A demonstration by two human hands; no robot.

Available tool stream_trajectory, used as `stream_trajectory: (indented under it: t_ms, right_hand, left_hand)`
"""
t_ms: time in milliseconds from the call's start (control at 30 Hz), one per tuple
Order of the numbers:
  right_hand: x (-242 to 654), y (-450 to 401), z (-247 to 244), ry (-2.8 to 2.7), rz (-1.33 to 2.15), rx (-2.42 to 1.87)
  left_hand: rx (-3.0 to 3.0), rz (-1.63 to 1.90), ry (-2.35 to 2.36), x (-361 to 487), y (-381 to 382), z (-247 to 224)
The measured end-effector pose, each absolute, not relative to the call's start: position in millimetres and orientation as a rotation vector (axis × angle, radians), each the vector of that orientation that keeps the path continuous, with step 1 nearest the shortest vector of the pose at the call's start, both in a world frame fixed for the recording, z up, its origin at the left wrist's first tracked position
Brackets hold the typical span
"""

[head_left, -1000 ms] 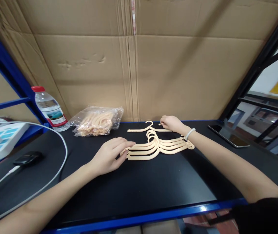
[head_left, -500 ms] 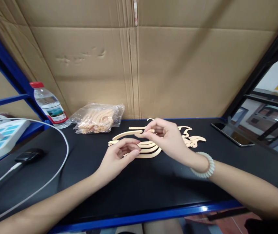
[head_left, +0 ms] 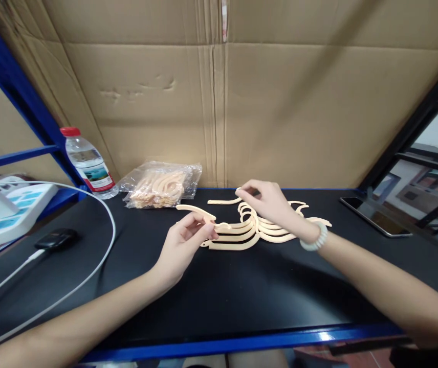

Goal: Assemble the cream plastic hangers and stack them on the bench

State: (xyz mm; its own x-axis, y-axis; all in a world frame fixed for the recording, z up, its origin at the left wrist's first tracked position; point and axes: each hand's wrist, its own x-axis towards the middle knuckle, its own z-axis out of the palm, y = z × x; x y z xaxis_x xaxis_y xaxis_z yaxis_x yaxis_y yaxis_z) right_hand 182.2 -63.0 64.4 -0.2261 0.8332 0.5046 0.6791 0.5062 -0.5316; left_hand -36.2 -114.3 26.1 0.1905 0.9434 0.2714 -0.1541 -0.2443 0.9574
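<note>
My left hand [head_left: 182, 245] is closed in a pinch on a beige curved hanger piece [head_left: 196, 210], held a little above the table. One end of the piece sticks out up and left past the fingers, and a short end shows at the right of the fingertips. My right hand [head_left: 267, 204], with a pale beaded bracelet at the wrist, reaches over the back of the laid-out pieces. Its thumb and forefinger meet at the top of another hanger piece [head_left: 224, 202]. Below both hands lies a nested row of beige hanger pieces [head_left: 234, 246], their curved ends together.
A clear bag of beige pieces [head_left: 157, 186] lies at the back, beside a red-capped water bottle [head_left: 92, 171]. A white power strip [head_left: 30, 207], a black adapter [head_left: 56, 240] and a looping white cable [head_left: 111, 230] are left. A phone [head_left: 372, 217] lies right. Cardboard [head_left: 157, 102] stands behind.
The right hand has let go of the curved piece and moved right and back to another piece. The left hand has closed on the curved piece. The view has shifted slightly.
</note>
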Motion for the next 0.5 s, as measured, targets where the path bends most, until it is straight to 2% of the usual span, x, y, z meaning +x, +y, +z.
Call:
stream_trajectory:
  t_ms: [67,200,500]
  right_hand:
    - [199.6,-32.2,59.1,-2.12,0.146,-1.444]
    - [223.1,8.7,39.3,-2.238,0.14,-1.533]
    - [235.1,18.3,10.6,-2.312,-0.001,-1.519]
  left_hand:
    - [1.361,1.299,0.819,-37.4,-112.7,26.1]
    - [1.329,1.293,0.876,-39.0,-110.7,27.8]
    - [1.322,1.309,0.94,-40.3,-107.6,27.9]
